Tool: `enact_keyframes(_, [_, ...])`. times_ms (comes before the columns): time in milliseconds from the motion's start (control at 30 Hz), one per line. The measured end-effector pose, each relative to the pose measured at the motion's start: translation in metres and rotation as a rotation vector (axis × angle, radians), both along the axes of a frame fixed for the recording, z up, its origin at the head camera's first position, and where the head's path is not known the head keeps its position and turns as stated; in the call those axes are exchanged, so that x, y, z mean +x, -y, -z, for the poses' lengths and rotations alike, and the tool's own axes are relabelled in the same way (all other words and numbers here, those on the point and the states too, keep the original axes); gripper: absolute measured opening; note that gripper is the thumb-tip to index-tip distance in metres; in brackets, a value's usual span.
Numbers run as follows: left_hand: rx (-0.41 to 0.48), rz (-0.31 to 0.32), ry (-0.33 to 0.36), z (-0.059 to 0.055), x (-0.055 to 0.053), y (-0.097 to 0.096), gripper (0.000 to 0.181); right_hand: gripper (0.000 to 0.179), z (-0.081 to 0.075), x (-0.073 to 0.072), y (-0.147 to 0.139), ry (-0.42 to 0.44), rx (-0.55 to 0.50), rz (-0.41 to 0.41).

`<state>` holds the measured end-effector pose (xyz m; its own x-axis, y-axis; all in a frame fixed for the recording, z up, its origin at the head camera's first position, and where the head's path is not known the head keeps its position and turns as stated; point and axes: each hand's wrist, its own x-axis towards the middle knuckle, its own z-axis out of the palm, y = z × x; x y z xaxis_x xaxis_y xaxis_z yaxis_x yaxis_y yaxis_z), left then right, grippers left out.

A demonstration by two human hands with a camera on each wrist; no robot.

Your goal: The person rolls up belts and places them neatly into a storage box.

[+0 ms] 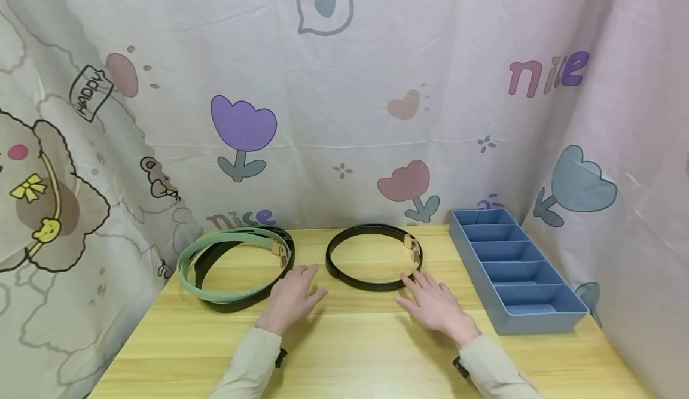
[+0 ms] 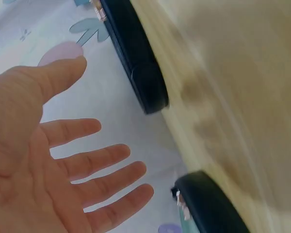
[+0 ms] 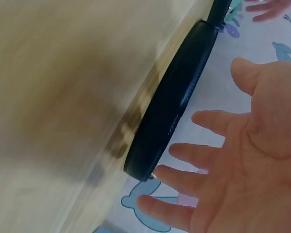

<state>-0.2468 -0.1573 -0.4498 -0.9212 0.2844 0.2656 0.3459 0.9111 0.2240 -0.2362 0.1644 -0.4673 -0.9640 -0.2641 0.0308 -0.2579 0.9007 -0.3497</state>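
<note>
Wooden table [image 1: 355, 351], left hand [image 1: 290, 298] spread beside green and black belts [image 1: 228, 297]; right hand [image 1: 435, 307] spread near separate black belt [image 1: 371, 286]

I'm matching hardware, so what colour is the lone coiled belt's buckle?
The buckle is gold-toned, showing best in the head view.

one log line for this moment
left hand: open, empty; right hand: open, empty; lone black belt: looped; green belt: overlaps other black belt; blue tray: right of belts
</note>
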Motion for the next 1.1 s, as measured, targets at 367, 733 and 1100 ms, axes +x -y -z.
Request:
enact_keyframes(367, [0.059, 0.058, 0.220, 0.011, -0.021, -0.010, 0.069, 0.052, 0.002, -0.007, 0.025, -0.180, 0.015, -0.101])
enact_keyframes(733, [0.065, 0.011, 0.281, 0.021, -0.037, -0.021, 0.076, 0.041, 0.004, -0.021, 0.048, -0.162, -0.020, -0.372])
enact_keyframes(1100, [0.005, 0.027, 0.227, 0.022, -0.046, -0.029, 0.068, 0.036, 0.005, -0.024, 0.065, -0.087, 0.018, -0.451])
